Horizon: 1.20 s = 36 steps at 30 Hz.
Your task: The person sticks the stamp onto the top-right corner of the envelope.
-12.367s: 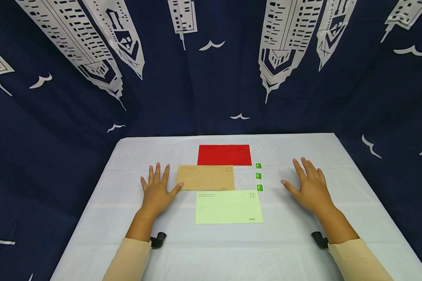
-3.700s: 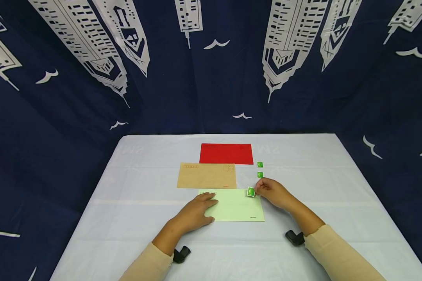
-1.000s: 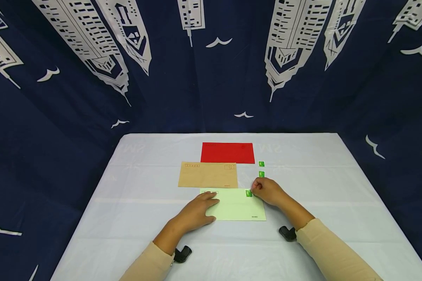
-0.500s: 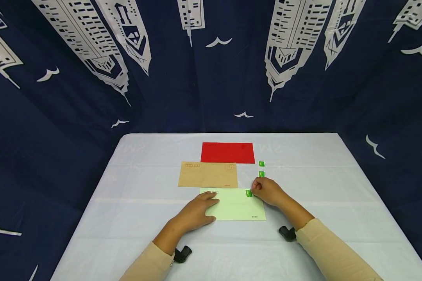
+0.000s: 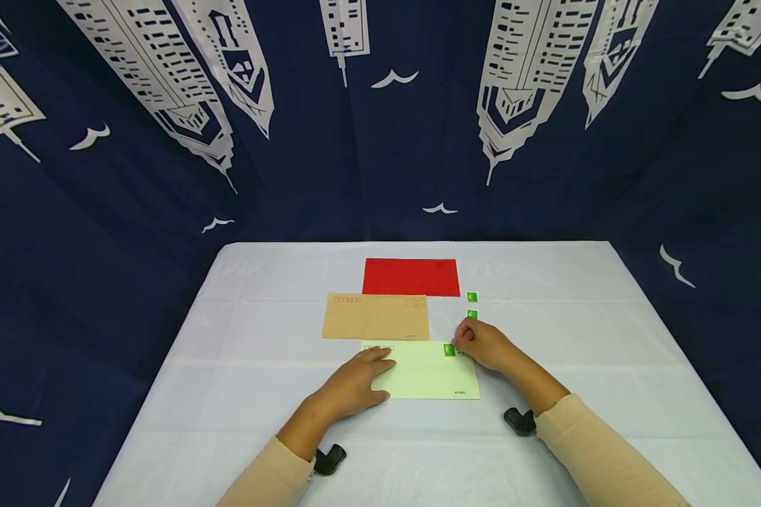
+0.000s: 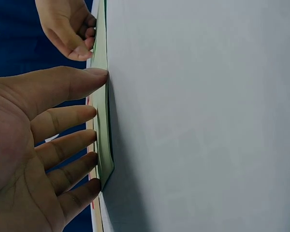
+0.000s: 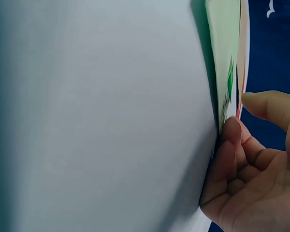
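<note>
My left hand [image 5: 354, 384] rests over the left part of a pale green envelope [image 5: 428, 377]. In the left wrist view its fingers are spread, with the thumb [image 6: 87, 81] at the near edge. A green postage stamp [image 5: 449, 350] with a white border lies near the envelope's top right corner, just left of a printed square. My right hand [image 5: 485, 345] is right beside the stamp, partly covering that corner. The right wrist view shows its thumb [image 7: 268, 106] apart from the loosely bent fingers [image 7: 232, 130], nothing between them, and the stamp [image 7: 230, 84] just beyond.
A tan envelope [image 5: 374, 317] and a red envelope [image 5: 412, 277] lie behind the green one. To their right are two more stamps, the farther stamp [image 5: 472, 297] in full view and the nearer stamp [image 5: 472, 313] partly hidden by my right hand. A white cloth [image 5: 260, 352] covers the table.
At first both hands lay spread apart and three stamps stood in a column. The nearest stamp was then carried by my right hand onto the green envelope. Lately the right fingers have eased off it.
</note>
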Available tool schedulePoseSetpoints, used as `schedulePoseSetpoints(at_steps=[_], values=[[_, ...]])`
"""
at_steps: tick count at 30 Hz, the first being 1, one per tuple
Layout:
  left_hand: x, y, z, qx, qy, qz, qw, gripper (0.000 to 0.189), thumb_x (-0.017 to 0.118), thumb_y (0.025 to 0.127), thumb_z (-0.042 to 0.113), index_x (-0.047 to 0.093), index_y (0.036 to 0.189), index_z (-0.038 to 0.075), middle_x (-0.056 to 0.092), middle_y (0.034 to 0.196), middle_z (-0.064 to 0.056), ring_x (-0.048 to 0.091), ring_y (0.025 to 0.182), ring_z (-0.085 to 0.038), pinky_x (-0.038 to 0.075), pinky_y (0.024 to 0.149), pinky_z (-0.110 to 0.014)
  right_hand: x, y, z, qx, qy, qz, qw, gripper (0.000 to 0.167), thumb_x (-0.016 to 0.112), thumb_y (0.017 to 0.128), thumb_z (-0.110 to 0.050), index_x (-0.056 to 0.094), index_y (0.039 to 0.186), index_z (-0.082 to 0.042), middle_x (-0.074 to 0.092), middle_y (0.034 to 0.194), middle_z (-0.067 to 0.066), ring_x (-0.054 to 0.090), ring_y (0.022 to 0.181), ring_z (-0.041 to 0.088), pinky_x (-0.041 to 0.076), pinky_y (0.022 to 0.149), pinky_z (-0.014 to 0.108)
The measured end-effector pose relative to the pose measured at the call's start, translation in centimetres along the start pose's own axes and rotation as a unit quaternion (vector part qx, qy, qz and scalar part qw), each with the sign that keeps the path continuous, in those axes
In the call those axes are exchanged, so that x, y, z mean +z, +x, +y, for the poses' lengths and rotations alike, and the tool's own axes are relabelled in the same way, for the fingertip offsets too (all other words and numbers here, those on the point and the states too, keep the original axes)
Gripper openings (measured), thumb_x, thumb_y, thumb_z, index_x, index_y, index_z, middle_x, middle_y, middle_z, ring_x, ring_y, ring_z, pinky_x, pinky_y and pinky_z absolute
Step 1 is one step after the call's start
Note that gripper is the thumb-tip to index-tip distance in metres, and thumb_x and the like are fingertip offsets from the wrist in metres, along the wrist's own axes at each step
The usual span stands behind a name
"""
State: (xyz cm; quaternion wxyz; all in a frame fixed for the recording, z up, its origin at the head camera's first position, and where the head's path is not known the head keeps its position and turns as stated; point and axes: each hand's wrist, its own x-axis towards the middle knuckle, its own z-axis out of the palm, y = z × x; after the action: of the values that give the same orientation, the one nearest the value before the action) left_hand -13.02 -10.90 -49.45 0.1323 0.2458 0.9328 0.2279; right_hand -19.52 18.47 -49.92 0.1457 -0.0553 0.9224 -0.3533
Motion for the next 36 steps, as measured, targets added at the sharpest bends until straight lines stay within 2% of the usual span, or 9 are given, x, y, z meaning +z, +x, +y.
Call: schedulePoseSetpoints(at_steps=[6,11,18,29,36], values=[[0.1,0.1,0.2,-0.002,0.004,0.010,0.9999,0.057,0.077,0.089,0.022,0.059,0.141,0.008,0.045,0.158,-0.007,0.042,0.147,-0.027,0.041,0.118,-0.045,-0.1,-0.1,0.1,0.013,0.027,-0.001,0.9995,0.009,0.061,0.098,-0.016,0.061,0.100,-0.006,0.057,0.084,0.006,0.051,0.079,0.018,0.042,0.069,0.027],[0.3,0.2,0.2,-0.003,0.010,0.017,0.9998,0.056,0.078,0.088,0.022,0.061,0.140,0.008,0.046,0.156,-0.007,0.041,0.147,-0.027,0.041,0.118,-0.044,-0.1,-0.1,0.3,0.016,0.042,0.007,0.9989,0.010,0.060,0.098,-0.014,0.063,0.100,-0.005,0.056,0.082,0.005,0.052,0.080,0.018,0.042,0.071,0.028],[0.3,0.4,0.0,0.001,0.013,0.041,0.9991,0.052,0.075,0.091,0.023,0.062,0.139,0.008,0.049,0.152,-0.008,0.040,0.148,-0.027,0.040,0.119,-0.043,-0.3,-0.3,0.3,-0.001,0.045,0.017,0.9988,0.013,0.057,0.098,-0.014,0.064,0.101,-0.003,0.054,0.079,0.003,0.050,0.081,0.017,0.039,0.071,0.026],[-1.2,0.7,0.0,0.005,-0.019,0.091,0.9957,0.037,0.064,0.100,0.023,0.065,0.135,0.010,0.055,0.146,-0.008,0.043,0.146,-0.028,0.040,0.119,-0.045,-2.3,-1.3,0.0,-0.020,0.075,0.025,0.9966,0.017,0.056,0.100,-0.012,0.062,0.109,0.000,0.057,0.087,0.005,0.052,0.083,0.018,0.044,0.073,0.025],[-2.1,1.3,-0.3,-0.004,-0.028,0.110,0.9936,0.037,0.063,0.100,0.023,0.065,0.134,0.010,0.057,0.144,-0.008,0.045,0.143,-0.029,0.040,0.119,-0.046,-3.2,-1.3,0.5,-0.020,0.075,0.038,0.9963,0.018,0.056,0.102,-0.015,0.063,0.111,0.000,0.064,0.097,0.012,0.055,0.084,0.017,0.047,0.074,0.024]])
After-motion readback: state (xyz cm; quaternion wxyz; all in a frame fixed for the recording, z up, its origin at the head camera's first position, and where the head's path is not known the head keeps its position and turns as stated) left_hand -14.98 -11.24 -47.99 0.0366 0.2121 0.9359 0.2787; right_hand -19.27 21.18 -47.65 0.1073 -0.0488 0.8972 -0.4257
